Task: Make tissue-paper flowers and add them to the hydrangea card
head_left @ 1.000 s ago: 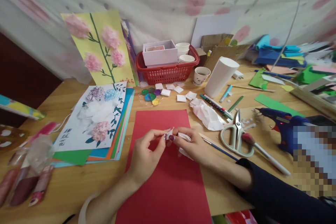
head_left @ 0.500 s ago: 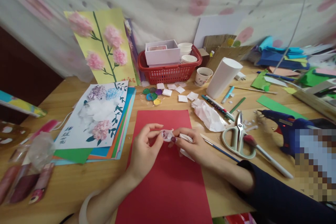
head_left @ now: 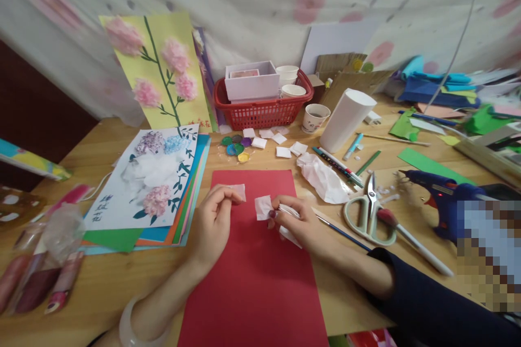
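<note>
Tissue square point(head_left: 262, 208) pinched at fingertips of right hand point(head_left: 295, 219) (folded wad point(head_left: 291, 236) also held); pale scrap point(head_left: 239, 192) gripped by left hand point(head_left: 214, 222), beyond its fingers.

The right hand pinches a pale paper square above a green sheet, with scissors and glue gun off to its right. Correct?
Not quite: the sheet is red, as the head view shows. The right hand does pinch a pale paper square above it, with scissors and glue gun to its right.

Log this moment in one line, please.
left hand: holds tissue | right hand: holds second tissue, white bundle | hands: apart, above red paper
</note>
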Tool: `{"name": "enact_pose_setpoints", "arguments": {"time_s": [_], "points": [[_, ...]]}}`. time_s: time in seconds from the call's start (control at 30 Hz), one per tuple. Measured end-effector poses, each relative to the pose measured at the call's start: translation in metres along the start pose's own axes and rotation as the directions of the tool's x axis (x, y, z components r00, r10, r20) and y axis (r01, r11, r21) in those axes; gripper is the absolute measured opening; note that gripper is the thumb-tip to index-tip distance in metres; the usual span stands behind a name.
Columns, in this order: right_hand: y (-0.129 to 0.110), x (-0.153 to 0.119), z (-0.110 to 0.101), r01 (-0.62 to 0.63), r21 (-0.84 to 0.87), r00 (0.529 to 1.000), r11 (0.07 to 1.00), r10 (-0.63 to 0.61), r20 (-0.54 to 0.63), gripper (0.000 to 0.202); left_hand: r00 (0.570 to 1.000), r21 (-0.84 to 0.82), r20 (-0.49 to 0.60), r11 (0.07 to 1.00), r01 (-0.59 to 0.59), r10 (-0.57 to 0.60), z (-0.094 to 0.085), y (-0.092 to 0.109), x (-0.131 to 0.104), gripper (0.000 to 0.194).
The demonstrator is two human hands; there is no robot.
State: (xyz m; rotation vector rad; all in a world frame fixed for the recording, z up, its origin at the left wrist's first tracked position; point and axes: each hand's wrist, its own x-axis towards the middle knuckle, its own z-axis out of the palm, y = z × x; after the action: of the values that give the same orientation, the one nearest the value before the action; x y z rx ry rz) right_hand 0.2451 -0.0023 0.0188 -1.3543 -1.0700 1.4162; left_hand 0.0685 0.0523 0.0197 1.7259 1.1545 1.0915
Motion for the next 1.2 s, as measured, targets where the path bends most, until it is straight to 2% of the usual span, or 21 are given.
{"name": "enact_pose_setpoints", "arguments": {"time_s": [0.1,0.2,0.33,0.47,0.57,0.83,1.0,1.2], "points": [[-0.003,0.000,0.001,-0.006,0.004,1.000,1.000,0.006,-0.001,0.012,0.988,0.051,0.076,0.989,-0.136,0.132,0.000,0.008,-0.004,0.029],[-0.005,0.000,0.001,0.004,0.023,1.000,1.000,-0.005,0.015,0.013,0.950,0.047,0.205,0.967,-0.249,0.235,0.002,0.016,-0.009,0.030],[-0.004,-0.001,0.000,0.001,0.068,0.999,0.998,-0.004,0.033,0.013,0.924,0.063,0.251,0.948,-0.313,0.289,0.005,0.019,-0.012,0.026],[-0.003,-0.001,-0.002,0.069,0.053,0.997,0.996,-0.071,0.033,0.019,0.938,0.087,0.211,0.951,-0.297,0.274,0.006,0.016,-0.012,0.025],[-0.002,-0.001,-0.002,0.056,0.033,0.997,0.998,-0.058,0.042,0.025,0.949,0.075,0.194,0.961,-0.266,0.248,0.006,0.014,-0.011,0.026],[-0.003,0.000,-0.001,0.091,0.049,0.995,0.995,-0.093,0.040,0.031,0.950,-0.028,0.278,0.989,-0.142,0.144,0.005,0.013,-0.012,0.038],[0.000,0.001,-0.001,0.108,0.046,0.993,0.993,-0.109,0.035,0.033,0.960,-0.108,0.270,0.993,-0.053,0.080,0.007,0.015,-0.014,0.040],[0.004,0.001,-0.002,0.147,0.011,0.989,0.989,-0.148,0.032,0.025,0.965,-0.173,0.260,0.985,0.009,0.037,0.007,0.017,-0.012,0.041]]}}
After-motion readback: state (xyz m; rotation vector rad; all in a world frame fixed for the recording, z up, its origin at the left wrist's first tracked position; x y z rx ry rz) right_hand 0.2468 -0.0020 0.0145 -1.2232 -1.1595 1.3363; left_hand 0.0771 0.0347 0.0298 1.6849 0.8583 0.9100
